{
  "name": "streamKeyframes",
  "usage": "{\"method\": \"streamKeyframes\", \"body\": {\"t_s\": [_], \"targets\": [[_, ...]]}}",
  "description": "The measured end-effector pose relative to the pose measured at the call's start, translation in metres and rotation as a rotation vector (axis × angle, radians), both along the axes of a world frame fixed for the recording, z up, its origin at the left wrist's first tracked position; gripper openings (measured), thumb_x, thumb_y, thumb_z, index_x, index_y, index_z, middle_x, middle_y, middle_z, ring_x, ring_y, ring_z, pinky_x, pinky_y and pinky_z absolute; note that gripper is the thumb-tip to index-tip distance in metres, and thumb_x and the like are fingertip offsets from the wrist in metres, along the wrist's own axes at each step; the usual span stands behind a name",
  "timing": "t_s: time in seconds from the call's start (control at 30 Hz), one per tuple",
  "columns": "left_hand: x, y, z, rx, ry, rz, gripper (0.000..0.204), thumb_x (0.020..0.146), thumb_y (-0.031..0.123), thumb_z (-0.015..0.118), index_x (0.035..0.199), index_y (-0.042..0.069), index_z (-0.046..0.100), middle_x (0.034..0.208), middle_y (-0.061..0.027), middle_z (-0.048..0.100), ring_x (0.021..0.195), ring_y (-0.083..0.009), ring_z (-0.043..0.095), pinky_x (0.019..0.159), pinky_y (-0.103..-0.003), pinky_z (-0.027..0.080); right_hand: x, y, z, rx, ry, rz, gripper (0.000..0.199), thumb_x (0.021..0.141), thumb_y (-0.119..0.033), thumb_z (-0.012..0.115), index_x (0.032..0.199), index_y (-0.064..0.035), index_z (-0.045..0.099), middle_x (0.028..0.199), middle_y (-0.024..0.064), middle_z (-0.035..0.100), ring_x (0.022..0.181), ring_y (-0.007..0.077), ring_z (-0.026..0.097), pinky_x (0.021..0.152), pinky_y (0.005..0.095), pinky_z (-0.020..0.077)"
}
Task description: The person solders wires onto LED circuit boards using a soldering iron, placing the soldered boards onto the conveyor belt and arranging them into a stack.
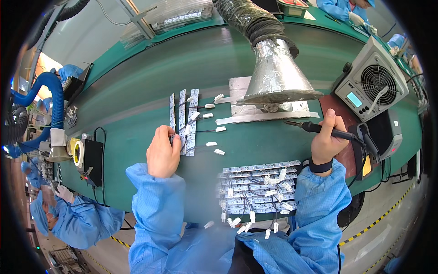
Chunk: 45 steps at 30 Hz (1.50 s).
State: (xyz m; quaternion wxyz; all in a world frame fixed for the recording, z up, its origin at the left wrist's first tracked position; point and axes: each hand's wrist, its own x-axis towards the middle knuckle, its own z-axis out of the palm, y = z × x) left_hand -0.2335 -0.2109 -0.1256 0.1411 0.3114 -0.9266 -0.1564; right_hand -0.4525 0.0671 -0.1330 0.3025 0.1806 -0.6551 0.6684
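Observation:
My left hand (163, 153) is closed around the lower end of a narrow circuit board strip (172, 112), its fingertips partly hidden. Two more circuit board strips (193, 109) lie upright beside it, with thin dark wires running to white plug connectors (221, 129) on their right. A soldering iron (310, 127) is gripped in my right hand (329, 139), its tip pointing left, apart from the strips. Below it, in front of me, lies a group of wired circuit board strips (260, 194), laid crosswise, some of their connectors hanging past the bench edge.
A silver fume hood (278, 75) hangs over a pale taped board (239, 89). At right stand a grey fan unit (374, 82) and a dark soldering station (388, 134). A black box with a yellow-rimmed roll (89, 157) stands left. Co-workers in blue (84, 219) sit nearby.

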Motion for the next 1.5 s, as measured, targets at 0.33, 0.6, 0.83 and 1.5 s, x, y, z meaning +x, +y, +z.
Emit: {"method": "streamKeyframes", "body": {"t_s": [0.33, 0.6, 0.83, 1.5], "targets": [[-0.004, -0.008, -0.009, 0.160, 0.196, 0.056, 0.015, 0.091, 0.008, 0.050, 0.104, 0.004, 0.047, 0.099, -0.0162, 0.056, 0.085, -0.0365, 0.059, 0.076, -0.043, 0.047, 0.001, 0.001, 0.002, -0.007, -0.023, 0.007, 0.042, 0.096, -0.017, 0.060, 0.059, -0.0014, 0.048, 0.054, -0.0033, 0.043, 0.055, 0.0037, 0.034, 0.050, 0.0252, 0.0237], [-0.005, 0.000, -0.003, 0.100, 0.056, 0.011, 0.015, 0.091, 0.011, 0.054, 0.104, 0.004, 0.050, 0.100, -0.0146, 0.055, 0.084, -0.0355, 0.059, 0.074, -0.043, 0.047, 0.000, 0.002, 0.001, -0.003, -0.016, 0.011, 0.041, 0.096, -0.017, 0.060, 0.060, -0.0014, 0.048, 0.055, -0.0027, 0.044, 0.055, 0.0040, 0.036, 0.050, 0.0249, 0.0248], [-0.012, 0.015, 0.011, -0.168, 0.369, -0.198, 0.010, 0.086, 0.006, 0.059, 0.095, 0.002, 0.058, 0.099, -0.0129, 0.057, 0.086, -0.0328, 0.059, 0.074, -0.041, 0.047, 0.000, 0.003, 0.001, 0.001, -0.021, 0.007, 0.041, 0.096, -0.017, 0.060, 0.060, -0.0015, 0.048, 0.055, -0.0030, 0.044, 0.055, 0.0041, 0.036, 0.051, 0.0248, 0.0255], [-0.019, 0.066, 0.000, 0.243, -0.009, -0.775, 0.026, 0.082, 0.023, 0.072, 0.102, 0.006, 0.068, 0.084, -0.0067, 0.058, 0.079, -0.0247, 0.056, 0.073, -0.036, 0.042, 0.002, 0.003, 0.002, 0.001, -0.017, 0.027, 0.041, 0.096, -0.016, 0.061, 0.060, -0.0011, 0.048, 0.055, -0.0027, 0.044, 0.055, 0.0043, 0.037, 0.051, 0.0244, 0.0270]]}}
